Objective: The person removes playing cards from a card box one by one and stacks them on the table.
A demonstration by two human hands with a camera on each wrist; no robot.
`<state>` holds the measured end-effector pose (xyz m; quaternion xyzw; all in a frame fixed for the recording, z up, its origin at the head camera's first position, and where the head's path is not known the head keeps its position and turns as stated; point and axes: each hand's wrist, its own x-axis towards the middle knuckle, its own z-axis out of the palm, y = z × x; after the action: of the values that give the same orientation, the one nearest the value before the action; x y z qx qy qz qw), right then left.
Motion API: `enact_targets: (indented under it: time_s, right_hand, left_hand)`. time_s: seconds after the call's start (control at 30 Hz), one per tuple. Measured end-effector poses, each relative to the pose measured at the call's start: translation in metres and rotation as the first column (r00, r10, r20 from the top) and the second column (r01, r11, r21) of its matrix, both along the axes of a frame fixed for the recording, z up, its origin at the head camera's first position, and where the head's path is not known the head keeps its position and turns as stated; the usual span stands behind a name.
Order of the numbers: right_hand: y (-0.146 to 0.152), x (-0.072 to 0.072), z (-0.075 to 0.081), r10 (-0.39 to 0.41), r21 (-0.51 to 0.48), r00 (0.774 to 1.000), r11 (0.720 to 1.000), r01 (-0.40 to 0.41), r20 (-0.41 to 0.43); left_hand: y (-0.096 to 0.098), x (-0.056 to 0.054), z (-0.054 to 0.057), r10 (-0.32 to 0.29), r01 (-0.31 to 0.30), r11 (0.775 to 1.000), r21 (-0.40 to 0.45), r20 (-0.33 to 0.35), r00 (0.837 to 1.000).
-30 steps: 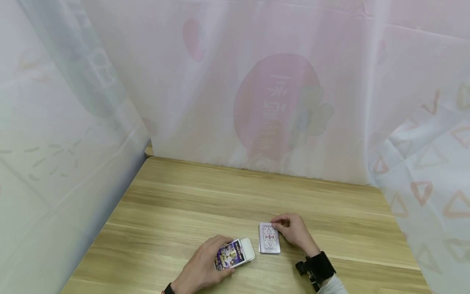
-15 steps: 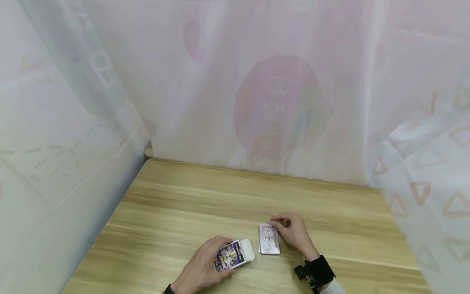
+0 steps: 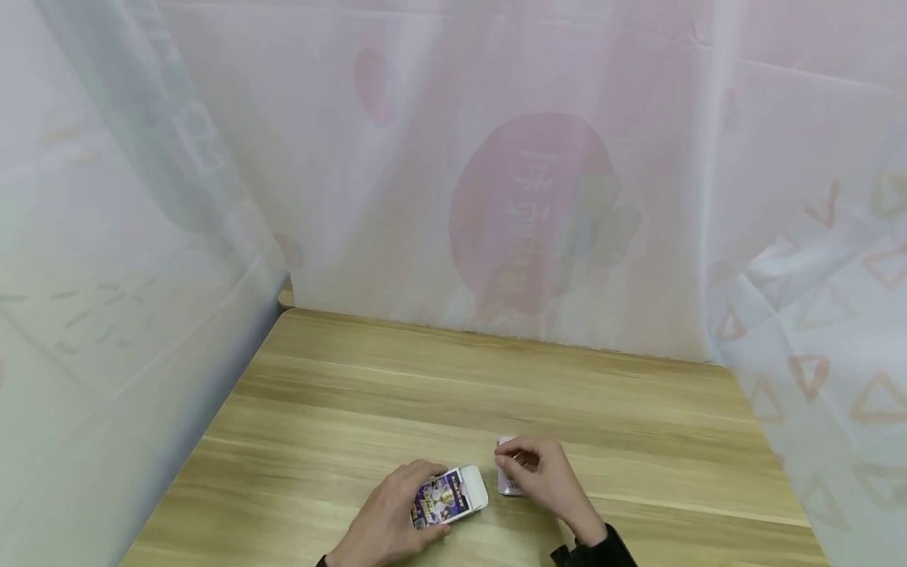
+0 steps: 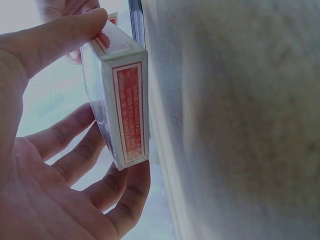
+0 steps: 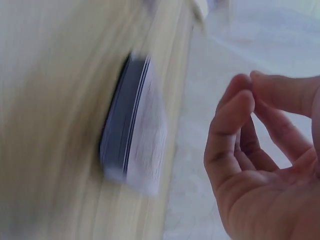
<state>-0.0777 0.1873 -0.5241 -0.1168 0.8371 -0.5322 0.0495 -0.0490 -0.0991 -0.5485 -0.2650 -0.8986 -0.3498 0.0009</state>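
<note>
My left hand (image 3: 390, 512) grips a purple-printed card box (image 3: 441, 498), with the thumb on one edge and fingers along the other. A white flap stands out at the box's right end. In the left wrist view, a narrow side of the box (image 4: 131, 112) shows a red printed panel. A squared stack of playing cards (image 5: 145, 135) lies on the table to the right of the box. Over that stack is my right hand (image 3: 546, 476), hiding most of it in the head view. Its thumb and fingertips meet, apart from the cards, with nothing visible between them.
Both hands are near the front of a wood-grain table (image 3: 397, 378). Pale printed curtains (image 3: 368, 197) hang behind the table and along its left and right sides.
My right hand has moved left and toward me, from the stack's far right corner to above the cards. My left hand and the card box have barely moved.
</note>
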Motion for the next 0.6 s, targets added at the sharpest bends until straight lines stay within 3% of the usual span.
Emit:
enact_targets:
  time_s: [0.13, 0.3, 0.6]
  right_hand:
    - [-0.012, 0.013, 0.002, 0.075, -0.056, 0.997, 0.996, -0.073, 0.035]
    - [-0.024, 0.027, -0.002, 0.099, -0.065, 0.992, 0.993, -0.094, 0.080]
    - [-0.029, 0.037, -0.015, 0.094, -0.179, 0.981, 0.982, -0.064, 0.167]
  left_hand:
    - [0.001, 0.000, 0.001, -0.010, 0.010, 1.000, 0.010, 0.024, 1.000]
    - [0.003, 0.000, 0.001, -0.056, 0.055, 0.998, 0.035, 0.040, 0.998]
    - [0.005, -0.002, -0.002, -0.124, 0.130, 0.988, 0.077, -0.080, 0.989]
